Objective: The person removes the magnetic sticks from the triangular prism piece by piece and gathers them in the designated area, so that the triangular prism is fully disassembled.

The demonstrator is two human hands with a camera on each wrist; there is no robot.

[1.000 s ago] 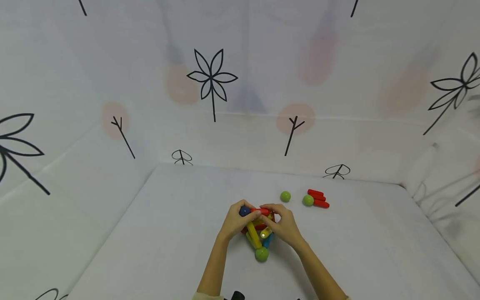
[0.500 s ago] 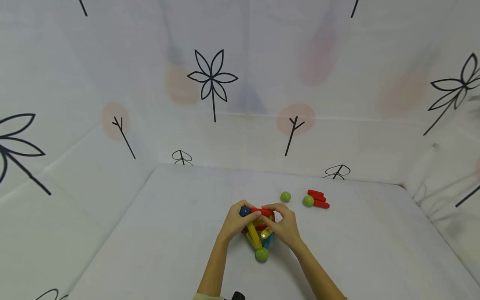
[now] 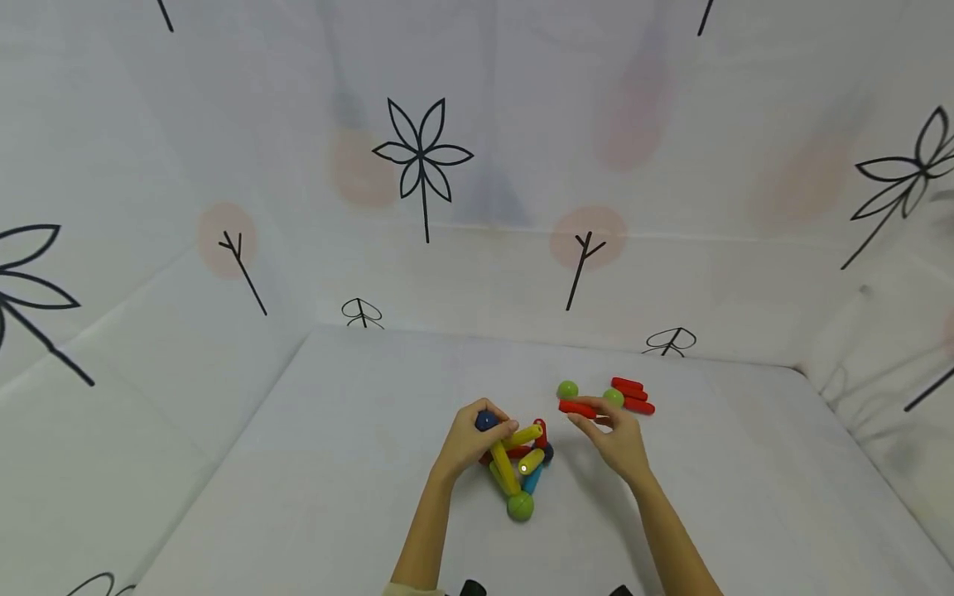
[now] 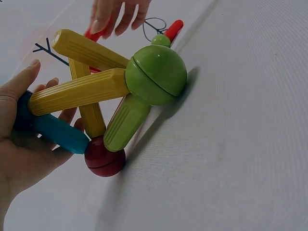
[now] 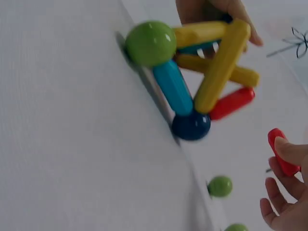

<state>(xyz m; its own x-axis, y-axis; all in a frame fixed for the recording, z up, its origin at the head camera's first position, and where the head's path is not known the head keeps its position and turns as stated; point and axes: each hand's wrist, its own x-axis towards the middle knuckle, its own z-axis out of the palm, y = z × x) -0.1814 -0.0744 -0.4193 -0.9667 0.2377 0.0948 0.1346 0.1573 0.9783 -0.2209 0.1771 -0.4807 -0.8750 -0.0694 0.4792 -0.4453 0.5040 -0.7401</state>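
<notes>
A frame of coloured rods and balls, like a magnetic building set, stands on the white table. My left hand (image 3: pixel 466 440) grips its upper blue ball (image 3: pixel 486 420), from which a yellow rod (image 3: pixel 504 468) slopes to a green ball (image 3: pixel 520 506). A red ball (image 4: pixel 105 159) forms a lower corner in the left wrist view; a dark blue ball (image 5: pixel 191 126) forms another in the right wrist view. Two yellow rods end free. Right of the frame and apart from it, my right hand (image 3: pixel 620 440) pinches a red rod (image 3: pixel 576 409) between thumb and fingers.
Behind my right hand lie two loose green balls, one on the left (image 3: pixel 568 389) and one on the right (image 3: pixel 614 398). Several red rods (image 3: pixel 630 396) lie beside the right one. A patterned white cloth wall (image 3: pixel 492 281) rises behind the table.
My right hand has moved right, taking the red rod away from the blue ball at the top of the frame. The left hand keeps its hold and has hardly moved.
</notes>
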